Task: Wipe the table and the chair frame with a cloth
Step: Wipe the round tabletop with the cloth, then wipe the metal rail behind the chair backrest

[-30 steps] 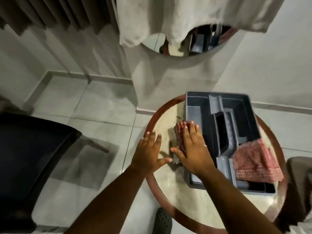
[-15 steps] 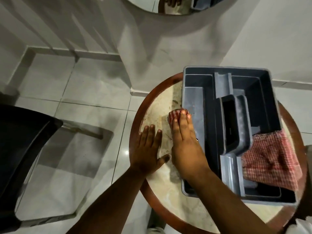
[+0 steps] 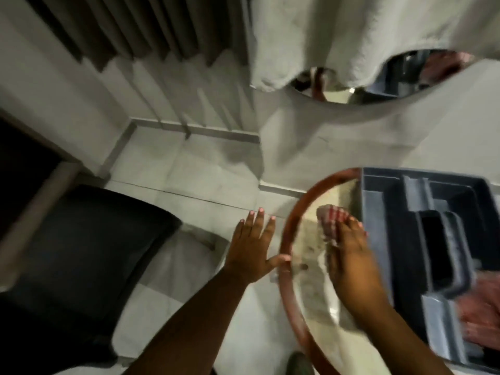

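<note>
A round table [image 3: 290, 226] with a red-brown rim and a pale top stands at the right. My right hand [image 3: 349, 255] presses a red checked cloth [image 3: 328, 216] flat on the tabletop beside a grey caddy. My left hand [image 3: 253, 247] is off the table to its left, fingers spread, with only the thumb touching the rim. A black chair seat [image 3: 89, 239] stands on the floor at the left; its frame is hardly visible. The picture is blurred by motion.
A grey plastic caddy [image 3: 384, 212] with a centre handle takes up the table's right half, and a second red checked cloth [image 3: 481, 315] lies in it. A white towel [image 3: 338, 36] hangs over a round wall mirror [image 3: 405, 77]. Dark curtains hang at the back left above a tiled floor.
My left hand has slid off the tabletop to the left, so only the thumb stays on the rim. My right hand stays on the cloth. The view has swung left and up.
</note>
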### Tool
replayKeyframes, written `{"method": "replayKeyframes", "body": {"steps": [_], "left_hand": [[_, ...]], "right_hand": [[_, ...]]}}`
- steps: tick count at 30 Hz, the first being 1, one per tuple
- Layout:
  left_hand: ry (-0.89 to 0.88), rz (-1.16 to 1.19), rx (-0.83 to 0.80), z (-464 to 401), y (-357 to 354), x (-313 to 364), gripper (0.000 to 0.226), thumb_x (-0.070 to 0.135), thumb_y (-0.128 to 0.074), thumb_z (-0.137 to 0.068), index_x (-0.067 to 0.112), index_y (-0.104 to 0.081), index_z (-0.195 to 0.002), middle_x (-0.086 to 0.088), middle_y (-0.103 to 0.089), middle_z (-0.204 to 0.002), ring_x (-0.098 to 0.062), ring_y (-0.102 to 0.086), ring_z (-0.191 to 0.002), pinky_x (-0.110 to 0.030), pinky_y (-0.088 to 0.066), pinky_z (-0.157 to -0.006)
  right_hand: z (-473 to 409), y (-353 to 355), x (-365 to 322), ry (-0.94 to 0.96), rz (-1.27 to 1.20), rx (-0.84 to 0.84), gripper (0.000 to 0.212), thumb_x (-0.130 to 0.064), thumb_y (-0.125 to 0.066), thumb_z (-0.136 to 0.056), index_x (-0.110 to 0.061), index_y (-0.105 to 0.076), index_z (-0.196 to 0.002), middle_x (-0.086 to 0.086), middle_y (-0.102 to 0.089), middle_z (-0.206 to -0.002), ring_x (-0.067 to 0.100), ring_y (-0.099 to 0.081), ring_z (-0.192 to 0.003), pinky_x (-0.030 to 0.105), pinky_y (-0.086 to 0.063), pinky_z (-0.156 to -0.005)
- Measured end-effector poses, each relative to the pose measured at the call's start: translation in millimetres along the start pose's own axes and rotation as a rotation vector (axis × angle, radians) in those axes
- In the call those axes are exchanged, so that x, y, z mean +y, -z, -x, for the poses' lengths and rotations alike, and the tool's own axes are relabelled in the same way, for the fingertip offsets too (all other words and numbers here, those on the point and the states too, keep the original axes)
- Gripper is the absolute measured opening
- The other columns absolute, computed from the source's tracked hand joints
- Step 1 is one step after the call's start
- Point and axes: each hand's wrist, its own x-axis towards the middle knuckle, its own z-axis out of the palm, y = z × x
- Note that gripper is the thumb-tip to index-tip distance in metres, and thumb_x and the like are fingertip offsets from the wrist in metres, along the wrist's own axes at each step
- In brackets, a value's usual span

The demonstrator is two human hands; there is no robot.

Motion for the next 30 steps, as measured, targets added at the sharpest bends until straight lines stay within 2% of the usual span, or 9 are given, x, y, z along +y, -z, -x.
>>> {"method": "replayKeyframes", "body": {"steps": [3,7,9,11,19,21,23,26,30], "left_hand": [[0.033,-0.048,0.049,13.3,18.2,-69.0,0.098,0.081,-0.025,-0.082,0.017,-0.018,-0.156,-0.018,-0.009,-0.165,-0.04,-0.008,-0.153,-0.056,-0.012,-0.122],[0.128,-0.112,0.065,27.9,25.4,-171.0,0.102,0.085,-0.023,-0.082,0.021,0.005,-0.156,-0.012,0.018,-0.163,-0.034,0.014,-0.153,-0.049,0.006,-0.122],[0.156,-0.119,0.056,36.5,28.2,-212.3,0.102,0.084,-0.024,-0.083,0.02,0.006,-0.156,-0.015,0.016,-0.165,-0.035,0.015,-0.153,-0.047,0.008,-0.122],[0.173,-0.138,0.059,41.0,29.4,-248.3,0.101,0.082,-0.025,-0.085,0.019,0.006,-0.156,-0.016,0.014,-0.166,-0.035,0.015,-0.153,-0.047,0.009,-0.122],[0.247,-0.156,0.027,13.4,-9.8,-339.6,0.113,0.089,0.009,-0.069,0.02,-0.001,-0.157,-0.015,0.006,-0.167,-0.033,0.01,-0.155,-0.048,0.003,-0.124],[0.271,-0.128,0.015,-1.9,-26.7,-356.8,0.113,0.092,0.007,-0.068,0.022,-0.003,-0.157,-0.014,0.006,-0.167,-0.032,0.01,-0.155,-0.048,0.004,-0.123],[0.29,-0.087,-0.016,-17.0,-45.7,-367.4,0.11,0.093,-0.003,-0.071,0.025,-0.008,-0.157,-0.012,0.003,-0.168,-0.032,0.01,-0.155,-0.049,0.005,-0.123],[0.336,-0.015,0.054,-27.1,-68.8,-373.2,0.099,0.089,-0.017,-0.076,0.03,-0.02,-0.155,-0.009,-0.008,-0.168,-0.03,0.003,-0.156,-0.05,0.003,-0.123],[0.331,0.0,0.14,-28.2,-81.2,-377.6,0.089,0.084,-0.025,-0.081,0.031,-0.028,-0.152,-0.009,-0.017,-0.167,-0.03,-0.004,-0.155,-0.052,0.001,-0.123]], "right_hand": [[-8.9,-26.5,-51.8,-0.095,-0.249,0.014,0.05,-0.022,-0.049,-0.099,-0.018,-0.043,-0.149,0.016,-0.061,-0.128,0.04,-0.062,-0.11,0.053,-0.05,-0.097],[-16.3,-86.2,-107.8,-0.224,-0.564,0.115,0.033,-0.019,-0.055,-0.099,-0.021,-0.061,-0.132,-0.001,-0.073,-0.096,0.023,-0.067,-0.081,0.041,-0.057,-0.08],[-17.7,-119.0,-131.6,-0.293,-0.736,0.119,0.018,-0.019,-0.056,-0.099,-0.027,-0.066,-0.112,-0.018,-0.074,-0.074,0.004,-0.068,-0.059,0.023,-0.058,-0.058],[-24.9,-155.7,-149.3,-0.402,-0.901,0.099,0.012,-0.022,-0.057,-0.098,-0.029,-0.065,-0.105,-0.022,-0.071,-0.063,0.005,-0.067,-0.046,0.023,-0.05,-0.037],[-68.1,-296.0,-167.0,-0.627,-1.113,0.004,0.014,-0.019,-0.058,-0.096,-0.021,-0.071,-0.1,0.006,-0.076,-0.073,0.019,-0.067,-0.05,0.037,-0.054,-0.043],[-85.2,-328.6,-165.7,-0.636,-1.113,-0.05,0.014,-0.021,-0.059,-0.093,-0.02,-0.072,-0.098,0.019,-0.076,-0.093,0.032,-0.07,-0.07,0.06,-0.058,-0.065],[-103.7,-357.0,-161.4,-0.638,-1.085,-0.081,0.013,-0.021,-0.058,-0.093,-0.021,-0.071,-0.093,0.019,-0.075,-0.1,0.043,-0.069,-0.091,0.065,-0.052,-0.087],[-127.5,-392.5,-158.4,-0.668,-1.077,-0.115,0.016,-0.02,-0.055,-0.095,-0.022,-0.07,-0.088,0.014,-0.076,-0.097,0.04,-0.069,-0.092,0.055,-0.053,-0.089],[-145.4,-431.1,-157.5,-0.755,-1.175,-0.142,0.023,-0.01,-0.051,-0.098,-0.017,-0.067,-0.084,-0.004,-0.072,-0.069,0.012,-0.069,-0.063,0.02,-0.055,-0.062]]}}
